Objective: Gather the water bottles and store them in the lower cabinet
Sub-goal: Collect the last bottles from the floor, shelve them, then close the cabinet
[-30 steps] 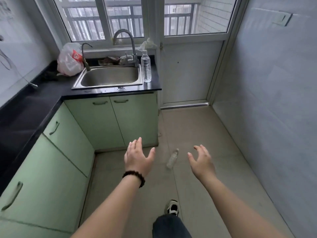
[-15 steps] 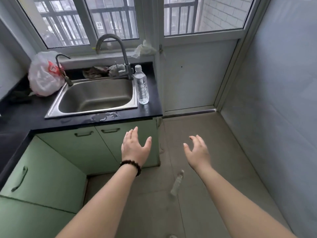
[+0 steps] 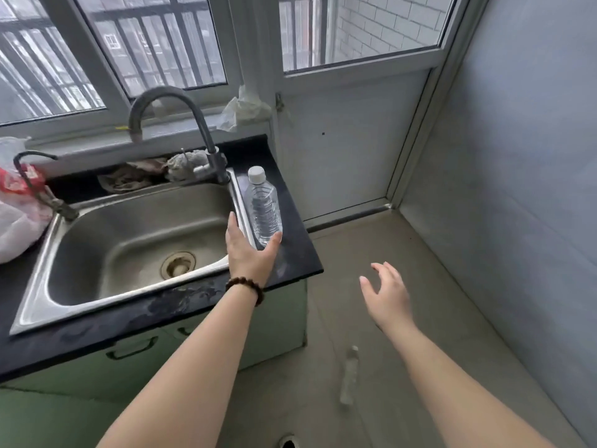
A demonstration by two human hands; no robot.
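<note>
Two water bottles show: one upright bottle (image 3: 264, 208) on the black counter (image 3: 300, 253) just right of the sink (image 3: 129, 240), and a second bottle (image 3: 349, 375) lying on the floor (image 3: 371, 240) (blurred). Two hands. The left hand (image 3: 250, 253) is spread wide at the upright bottle's base, thumb at its right side, fingers at its left, not closed round it. The right hand (image 3: 387, 295) hangs loosely spread above the floor, holding nothing

No text, brand or number is legible; the red print on the plastic bag (image 3: 16, 215) at the countertop's left edge is too blurred to read.
</note>
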